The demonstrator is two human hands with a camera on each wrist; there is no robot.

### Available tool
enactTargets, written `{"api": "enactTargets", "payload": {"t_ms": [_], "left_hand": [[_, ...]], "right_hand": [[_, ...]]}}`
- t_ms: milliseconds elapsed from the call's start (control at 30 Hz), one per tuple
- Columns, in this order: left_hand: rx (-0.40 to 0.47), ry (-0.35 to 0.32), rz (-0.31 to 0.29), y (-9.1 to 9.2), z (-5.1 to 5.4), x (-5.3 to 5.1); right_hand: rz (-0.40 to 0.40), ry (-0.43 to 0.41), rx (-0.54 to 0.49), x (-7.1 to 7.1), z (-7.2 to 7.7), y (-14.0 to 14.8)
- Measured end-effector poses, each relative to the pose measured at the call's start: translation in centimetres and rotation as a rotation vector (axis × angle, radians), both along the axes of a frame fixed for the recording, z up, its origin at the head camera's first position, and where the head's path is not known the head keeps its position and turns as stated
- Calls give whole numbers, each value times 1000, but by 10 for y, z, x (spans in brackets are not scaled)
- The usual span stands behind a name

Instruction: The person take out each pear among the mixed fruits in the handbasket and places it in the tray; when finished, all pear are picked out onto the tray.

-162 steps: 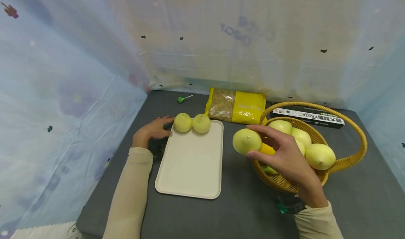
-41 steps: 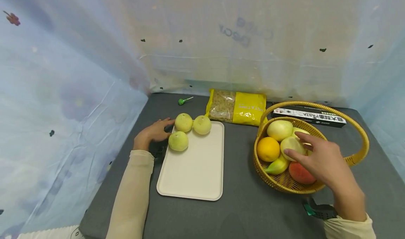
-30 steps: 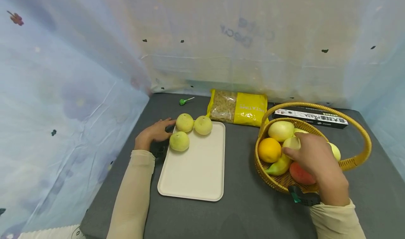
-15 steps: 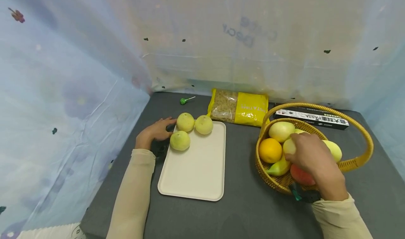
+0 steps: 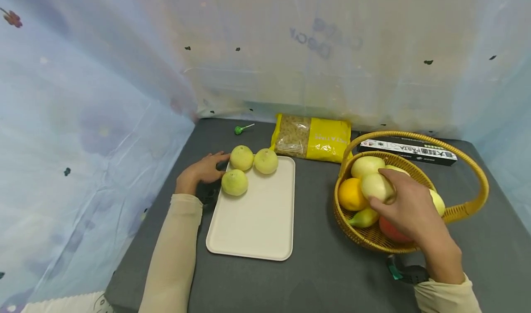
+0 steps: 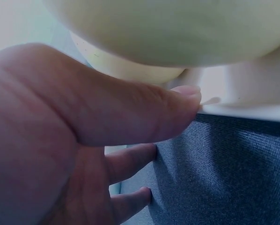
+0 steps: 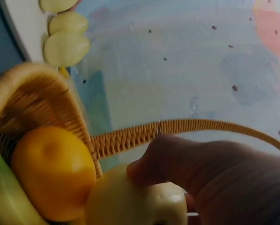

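In the head view my right hand [image 5: 408, 202] grips a pale yellow-green melon [image 5: 374, 187], small and round, over the wicker basket [image 5: 344, 230]. The right wrist view shows my thumb across the top of this melon, beside an orange [image 7: 53, 173]; the far fingers are mostly hidden. My left hand [image 5: 203, 171] rests at the left edge of the white tray [image 5: 259, 221], thumb and fingers extended, holding nothing. Three similar melons sit at the tray's far left: a back-left melon [image 5: 241, 158], a back-right melon [image 5: 266, 161] and a nearer melon [image 5: 234, 182].
More pale melons [image 5: 367, 166], a green-yellow elongated fruit [image 5: 365, 217] and a reddish peach-like fruit [image 5: 390, 230] lie in the basket. Its tall handle [image 5: 477, 179] arches rightward. Behind are a yellow pasta bag [image 5: 311, 138], a black pasta box [image 5: 431, 152] and a green lollipop [image 5: 238, 130].
Earlier my right hand held another melon near the tray, and a third melon now lies there. The hand returned to the basket, took hold of a melon and raised it slightly. The left hand stayed.
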State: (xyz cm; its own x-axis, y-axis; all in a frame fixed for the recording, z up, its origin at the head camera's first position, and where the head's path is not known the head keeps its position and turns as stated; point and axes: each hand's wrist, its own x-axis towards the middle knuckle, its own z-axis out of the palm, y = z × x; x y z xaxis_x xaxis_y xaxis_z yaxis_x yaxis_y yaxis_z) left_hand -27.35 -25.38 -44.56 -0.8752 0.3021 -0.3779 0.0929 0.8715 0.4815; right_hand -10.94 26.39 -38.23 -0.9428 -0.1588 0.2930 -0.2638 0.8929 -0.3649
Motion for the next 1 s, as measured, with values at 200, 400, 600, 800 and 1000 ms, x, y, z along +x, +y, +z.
{"api": "enactTargets", "payload": {"t_ms": [200, 400, 600, 800, 1000], "left_hand": [[0, 11, -7, -2, 3, 0], [-2, 8, -4, -1, 3, 1], [-7, 5, -5, 1, 3, 1], [0, 7, -1, 0, 4, 0], [-9, 14, -16, 1, 2, 0]], "right_hand": [[34, -35, 18, 3, -2, 3], [15, -94, 53, 3, 0, -2], [37, -99, 75, 6, 0, -4], [65, -87, 63, 14, 1, -5], [63, -136, 96, 18, 5, -5]]}}
